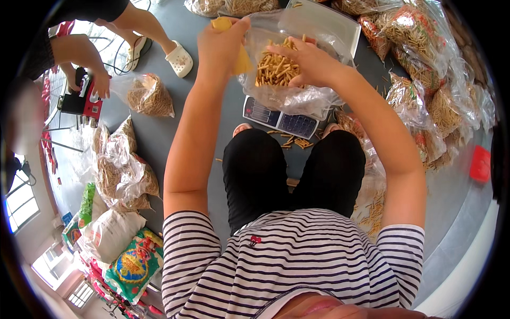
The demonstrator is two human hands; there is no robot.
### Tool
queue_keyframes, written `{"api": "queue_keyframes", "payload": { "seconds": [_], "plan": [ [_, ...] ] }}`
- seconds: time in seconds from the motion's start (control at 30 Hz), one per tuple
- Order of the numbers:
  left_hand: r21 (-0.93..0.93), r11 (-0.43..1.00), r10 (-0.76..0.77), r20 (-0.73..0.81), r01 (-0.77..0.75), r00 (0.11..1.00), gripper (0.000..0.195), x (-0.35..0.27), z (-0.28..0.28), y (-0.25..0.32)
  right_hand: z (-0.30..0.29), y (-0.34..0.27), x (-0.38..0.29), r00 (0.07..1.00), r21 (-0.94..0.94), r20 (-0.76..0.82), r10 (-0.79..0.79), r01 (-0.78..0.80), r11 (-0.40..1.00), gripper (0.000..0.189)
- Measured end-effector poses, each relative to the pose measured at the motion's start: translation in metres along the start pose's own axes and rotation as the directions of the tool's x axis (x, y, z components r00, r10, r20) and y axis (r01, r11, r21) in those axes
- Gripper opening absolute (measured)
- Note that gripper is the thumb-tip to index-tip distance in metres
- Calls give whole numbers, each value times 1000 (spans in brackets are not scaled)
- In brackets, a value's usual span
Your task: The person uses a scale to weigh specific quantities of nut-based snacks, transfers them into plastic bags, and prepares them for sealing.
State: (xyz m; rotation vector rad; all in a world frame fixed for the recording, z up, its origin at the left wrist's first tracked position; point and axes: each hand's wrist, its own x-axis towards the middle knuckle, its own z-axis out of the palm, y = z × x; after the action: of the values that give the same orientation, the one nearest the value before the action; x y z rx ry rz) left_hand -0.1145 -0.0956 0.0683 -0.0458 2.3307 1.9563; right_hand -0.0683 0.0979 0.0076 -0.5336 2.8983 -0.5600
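An open clear plastic bag (275, 93) full of short golden fried-looking sticks (275, 69) rests on an electronic scale (261, 113). The scale's keypad side faces me, and its pale pan (342, 26) shows behind the bag. My left hand (219, 46) is closed at the bag's left rim around a yellow flat piece (242, 62); its exact kind is unclear. Over the sticks, my right hand (308, 63) has its fingers spread, with the fingertips at the heap. Whether it touches them all is hard to tell.
Loose sticks (299, 142) lie between my feet. Filled bags are piled at the right (418, 48) and left (123, 171). Beside a filled bag (149, 95), a co-worker's hands (99, 81) hold a red-and-black device (92, 101). Printed sacks (133, 263) stand lower left; a red container (480, 163) is far right.
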Motion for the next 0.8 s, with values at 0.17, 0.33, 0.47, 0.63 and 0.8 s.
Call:
{"api": "queue_keyframes", "payload": {
  "seconds": [0.17,0.33,0.47,0.63,0.8],
  "plan": [
    [207,977,-67,79,49,995,26,-1,5,6,-29,-14,-29,994,97,27,-106,103,990,50],
    [244,942,257,-91,-228,962,27,-18,-15,6,-91,-44,-94,958,245,-285,-33,106,964,33],
    [-206,968,169,125,-141,978,24,-48,-27,31,-101,-42,-130,875,326,-482,39,138,935,20],
    [-635,772,55,22,-29,998,22,-66,-4,46,-113,-82,-125,904,447,-426,-31,240,862,26],
    [-838,525,65,211,146,975,27,-68,8,49,-103,-118,-97,852,451,-497,-164,415,790,26]
  ]
}}
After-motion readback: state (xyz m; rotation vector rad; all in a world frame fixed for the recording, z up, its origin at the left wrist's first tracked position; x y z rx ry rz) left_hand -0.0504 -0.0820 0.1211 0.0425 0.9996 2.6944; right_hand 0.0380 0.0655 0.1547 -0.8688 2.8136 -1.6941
